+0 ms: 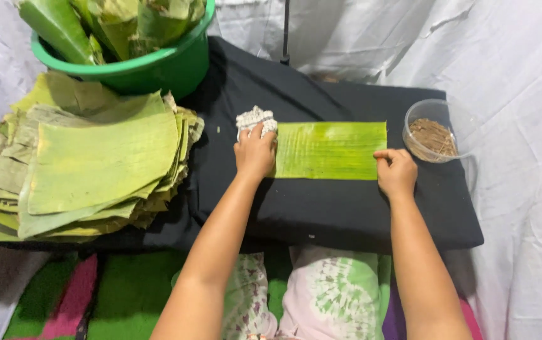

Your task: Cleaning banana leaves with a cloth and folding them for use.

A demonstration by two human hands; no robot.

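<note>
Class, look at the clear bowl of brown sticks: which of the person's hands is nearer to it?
Right. The right hand rests on the leaf strip just below-left of the clear bowl; the left hand is across the strip.

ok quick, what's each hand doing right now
Left hand: closed on a white cloth at the leaf.
Right hand: curled, pressing the leaf's right end.

White cloth (510, 56) hangs all around as a wall, a black padded board (346, 214) lies low, and colourful green-pink fabric (113, 296) covers the floor.
</note>
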